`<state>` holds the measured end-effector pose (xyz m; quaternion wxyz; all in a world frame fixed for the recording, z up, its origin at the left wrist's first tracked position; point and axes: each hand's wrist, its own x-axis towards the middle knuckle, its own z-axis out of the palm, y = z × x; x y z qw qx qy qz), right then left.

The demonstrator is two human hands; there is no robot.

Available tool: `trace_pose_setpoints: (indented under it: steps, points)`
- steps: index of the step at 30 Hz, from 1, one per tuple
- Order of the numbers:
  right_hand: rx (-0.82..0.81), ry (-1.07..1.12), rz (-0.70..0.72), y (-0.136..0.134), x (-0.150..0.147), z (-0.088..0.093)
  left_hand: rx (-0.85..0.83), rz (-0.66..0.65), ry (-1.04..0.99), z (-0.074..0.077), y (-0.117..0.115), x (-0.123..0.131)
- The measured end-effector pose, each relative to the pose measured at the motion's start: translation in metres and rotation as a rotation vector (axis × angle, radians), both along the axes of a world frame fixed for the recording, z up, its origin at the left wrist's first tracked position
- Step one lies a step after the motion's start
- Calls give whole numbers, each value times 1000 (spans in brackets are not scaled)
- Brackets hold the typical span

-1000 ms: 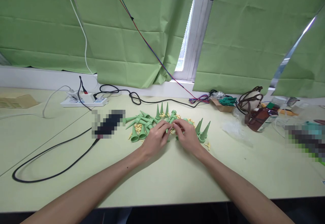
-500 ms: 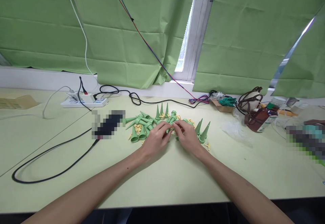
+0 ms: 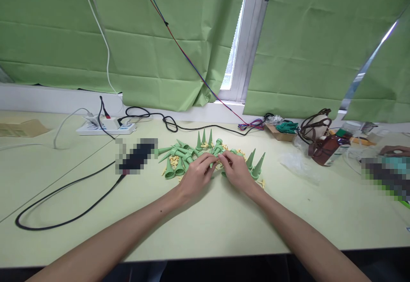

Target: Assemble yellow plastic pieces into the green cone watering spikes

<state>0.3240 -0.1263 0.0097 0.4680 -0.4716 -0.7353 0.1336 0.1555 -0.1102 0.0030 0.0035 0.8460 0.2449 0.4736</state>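
Observation:
My left hand and my right hand meet over a pile of small plastic parts, fingertips pinched together and almost touching. Whatever they hold is mostly hidden by the fingers; a bit of green shows at the left fingertips. Around them lie hollow green plastic cone spikes, some on their sides. Several green spikes stand point up, behind the hands and to the right. Small yellow plastic fittings are scattered among the spikes.
Left of the pile lies a blurred dark device on a looped black cable. A power strip sits by the wall. Rightward are a clear plastic bag, a brown bottle and a small cardboard box.
My hands stay pinched together in nearly the same place, with the right hand shifted very slightly. At the far right edge, a brownish shape has moved a little left and up.

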Motion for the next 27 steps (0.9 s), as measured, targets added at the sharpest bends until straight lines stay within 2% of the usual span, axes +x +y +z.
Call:
trace_pose_setpoints:
  steps: [6, 20, 27]
  points:
    - [4, -21, -50, 3, 0, -3, 7, -2, 15, -2, 0, 0]
    - [-66, -1, -47, 6, 1, -6, 16, -33, 20, -2, -3, 1]
    - [1, 0, -71, 1, 0, -1, 23, 17, -20, 2, 0, -1]
